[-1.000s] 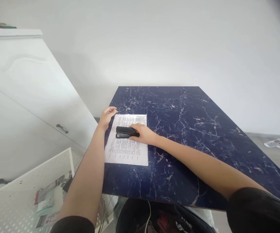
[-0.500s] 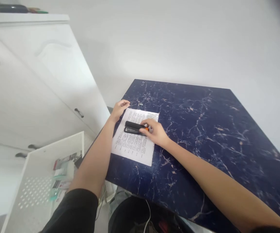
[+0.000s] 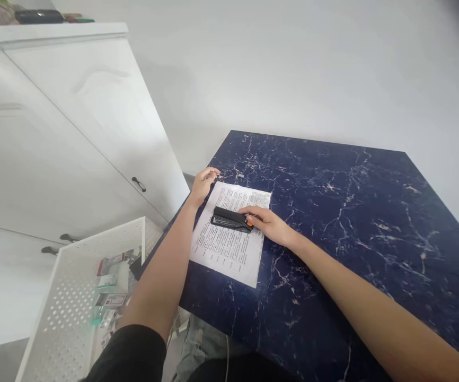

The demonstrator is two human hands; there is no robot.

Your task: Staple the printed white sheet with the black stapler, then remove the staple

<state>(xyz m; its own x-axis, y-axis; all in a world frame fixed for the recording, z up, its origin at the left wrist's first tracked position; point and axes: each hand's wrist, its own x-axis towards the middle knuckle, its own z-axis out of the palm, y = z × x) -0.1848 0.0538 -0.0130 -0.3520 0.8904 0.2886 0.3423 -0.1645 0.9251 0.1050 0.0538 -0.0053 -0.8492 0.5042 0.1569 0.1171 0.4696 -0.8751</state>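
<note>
A black stapler (image 3: pixel 229 219) with an orange part at its right end lies across a printed sheet of paper (image 3: pixel 223 257). My right hand (image 3: pixel 267 223) is at that orange end. Its thumb and index finger are on either side of the stapler, and the other fingers are partly hidden. Beside the paper's far left corner, my left hand (image 3: pixel 203 183) rests at the table edge with its fingers loosely extended and nothing visible in them. Just to the right of those fingertips is a small greenish-grey piece (image 3: pixel 240 175).
The paper lies on a dark blue marbled table (image 3: pixel 352 239) set against a white wall. On the left stand a white cabinet (image 3: pixel 90 122) with dark handles and a white perforated basket (image 3: pixel 68 307) holding several packets. A pale cable (image 3: pixel 227 358) hangs below the table's near edge.
My right hand has drawn back toward the stapler's orange end, so more of the stapler shows. The whole view has shifted slightly; my left hand stays by the paper's corner.
</note>
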